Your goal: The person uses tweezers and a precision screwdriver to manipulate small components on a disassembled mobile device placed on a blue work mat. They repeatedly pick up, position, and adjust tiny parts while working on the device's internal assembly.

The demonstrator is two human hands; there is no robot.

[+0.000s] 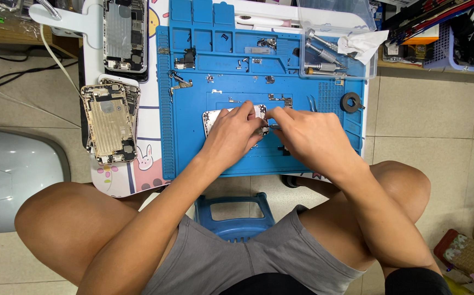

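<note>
- Head view: far right on the blue work mat (193,153), a clear plastic box (336,49) holds metal screwdriver handles and a crumpled white tissue (363,43)
- The mat's far moulded trays hold small screws and brackets
- An opened silver phone (215,117) lies mid-mat, mostly under my hands
- My left hand (231,136) rests on it, fingers curled down on its right part, pinning it
- My right hand (308,134) pinches a small tool at the phone's right edge; the tip is too small to tell
- Two more stripped phone shells (110,123) lie left of the mat
</note>
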